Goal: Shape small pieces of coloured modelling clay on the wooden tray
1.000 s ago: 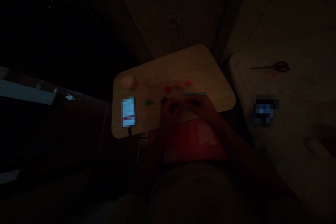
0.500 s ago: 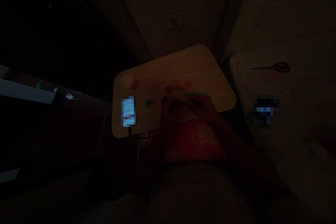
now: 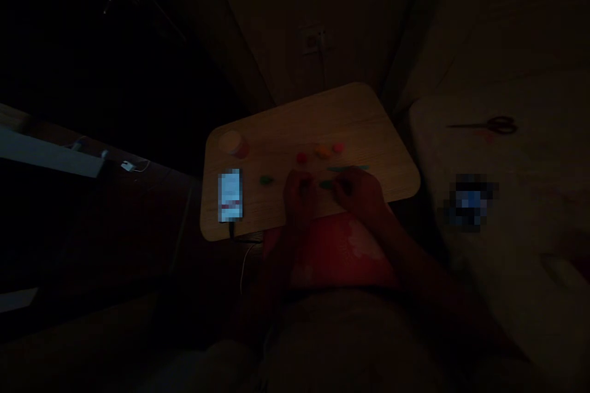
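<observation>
The scene is very dark. My right hand (image 3: pixel 360 191) has its fingers closed on a small green lump (image 3: pixel 326 184), which looks like modelling clay. Just to its left, my left hand (image 3: pixel 297 193) is curled with the fingertips together; whatever it may hold is lost in shadow. A thin teal stick (image 3: pixel 348 168) lies just beyond my right hand. Past my hands sit a red lump (image 3: pixel 301 158), an orange-yellow lump (image 3: pixel 322 151) and a pink lump (image 3: pixel 338 148). Another green lump (image 3: pixel 266 180) rests left of my left hand.
On the small wooden table (image 3: pixel 286 126) stand a lidded tub (image 3: pixel 234 143) and a lit phone (image 3: pixel 230 195) with a cable. Scissors (image 3: pixel 483 126) and a blurred dark object (image 3: pixel 470 201) lie on the pale surface to the right. A wall socket (image 3: pixel 313 42) is behind.
My hands have drawn slightly apart, and the green lump now shows more clearly at my right fingertips. The whole view has shifted a little.
</observation>
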`<action>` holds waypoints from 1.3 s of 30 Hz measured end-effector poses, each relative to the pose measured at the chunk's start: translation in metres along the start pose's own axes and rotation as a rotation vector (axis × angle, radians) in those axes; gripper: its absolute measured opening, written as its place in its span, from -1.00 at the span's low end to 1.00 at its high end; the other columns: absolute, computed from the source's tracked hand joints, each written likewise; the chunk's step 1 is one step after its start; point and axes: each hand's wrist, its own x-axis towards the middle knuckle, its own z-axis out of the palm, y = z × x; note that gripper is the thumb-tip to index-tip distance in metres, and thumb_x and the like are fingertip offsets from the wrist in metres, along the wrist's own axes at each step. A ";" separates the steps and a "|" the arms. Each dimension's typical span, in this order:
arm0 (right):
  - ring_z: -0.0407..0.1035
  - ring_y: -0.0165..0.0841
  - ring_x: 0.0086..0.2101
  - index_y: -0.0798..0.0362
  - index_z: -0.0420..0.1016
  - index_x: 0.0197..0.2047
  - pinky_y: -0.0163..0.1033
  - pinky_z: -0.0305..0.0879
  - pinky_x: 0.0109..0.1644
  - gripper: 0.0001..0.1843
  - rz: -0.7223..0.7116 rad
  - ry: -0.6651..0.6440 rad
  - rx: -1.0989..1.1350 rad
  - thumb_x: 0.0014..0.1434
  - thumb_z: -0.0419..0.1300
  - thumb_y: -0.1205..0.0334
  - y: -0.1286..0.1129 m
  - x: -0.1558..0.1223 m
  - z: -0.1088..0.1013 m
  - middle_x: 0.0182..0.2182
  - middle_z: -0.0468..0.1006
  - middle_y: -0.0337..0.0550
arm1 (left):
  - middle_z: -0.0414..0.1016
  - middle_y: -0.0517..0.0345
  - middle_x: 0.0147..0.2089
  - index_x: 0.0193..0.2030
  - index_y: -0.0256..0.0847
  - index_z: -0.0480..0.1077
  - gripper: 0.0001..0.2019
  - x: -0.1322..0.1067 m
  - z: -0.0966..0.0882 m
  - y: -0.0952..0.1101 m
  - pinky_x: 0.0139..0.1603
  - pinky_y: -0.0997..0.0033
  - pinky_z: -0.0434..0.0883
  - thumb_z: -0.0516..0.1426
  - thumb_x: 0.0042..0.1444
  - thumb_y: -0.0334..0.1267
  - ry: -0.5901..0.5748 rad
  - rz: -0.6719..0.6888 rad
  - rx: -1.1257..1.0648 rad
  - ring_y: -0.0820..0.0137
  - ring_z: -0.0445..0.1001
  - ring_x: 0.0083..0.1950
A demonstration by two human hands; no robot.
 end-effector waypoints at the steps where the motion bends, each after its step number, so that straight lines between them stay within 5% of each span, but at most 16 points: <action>1: 0.50 -0.16 -0.25 0.05 0.61 -0.23 -0.09 0.37 -0.13 -0.81 -0.003 0.019 0.015 0.35 0.22 0.15 0.001 0.000 -0.002 -0.24 0.65 0.04 | 0.49 0.09 -0.14 -0.11 -0.15 0.44 -0.95 -0.001 0.000 0.001 -0.05 0.32 0.50 0.17 0.40 -0.26 -0.016 0.037 0.050 0.31 0.50 -0.10; 6: 0.47 -0.09 -0.15 0.08 0.62 -0.12 -0.03 0.41 -0.02 -0.76 -0.015 0.145 -0.028 0.40 0.12 0.23 0.013 0.002 -0.014 -0.18 0.61 0.10 | 0.54 -0.13 0.16 0.20 -0.21 0.46 -0.71 -0.016 -0.001 0.007 0.32 0.05 0.49 0.07 0.42 -0.41 -0.273 0.263 0.306 0.16 0.53 0.21; 11: 0.39 0.02 -0.01 0.13 0.65 0.04 0.07 0.40 0.09 -0.71 -0.066 0.088 -0.168 0.35 0.19 0.24 0.031 0.011 -0.023 -0.06 0.57 0.18 | 0.54 -0.20 0.27 0.33 -0.26 0.43 -0.62 -0.025 0.000 0.006 0.37 -0.02 0.51 0.08 0.43 -0.40 -0.433 0.308 0.396 0.10 0.51 0.31; 21: 0.32 0.00 -0.11 0.17 0.59 -0.11 0.05 0.31 -0.02 -0.71 -0.162 -0.021 -0.366 0.41 0.02 0.33 0.044 0.025 -0.017 -0.11 0.54 0.26 | 0.53 -0.20 0.32 0.39 -0.22 0.40 -0.58 -0.028 -0.001 0.006 0.40 -0.05 0.49 0.08 0.43 -0.39 -0.385 0.314 0.363 0.10 0.50 0.35; 30: 0.42 -0.14 -0.19 0.05 0.52 -0.11 -0.09 0.34 -0.06 -0.77 -0.175 -0.134 -0.164 0.46 0.03 0.28 0.042 0.020 -0.019 -0.18 0.59 0.08 | 0.59 0.03 -0.06 -0.01 -0.16 0.47 -0.90 -0.010 -0.007 -0.003 0.27 0.04 0.52 0.15 0.40 -0.32 -0.072 0.159 0.204 0.23 0.58 0.03; 39: 0.40 -0.12 -0.16 0.11 0.58 -0.11 -0.08 0.26 -0.04 -0.74 -0.408 -0.241 -0.269 0.44 0.04 0.36 0.027 0.030 -0.005 -0.17 0.61 0.11 | 0.64 0.04 -0.09 -0.06 -0.17 0.57 -0.85 0.002 -0.011 -0.010 0.33 0.01 0.50 0.15 0.42 -0.39 -0.283 0.204 0.358 0.22 0.58 0.01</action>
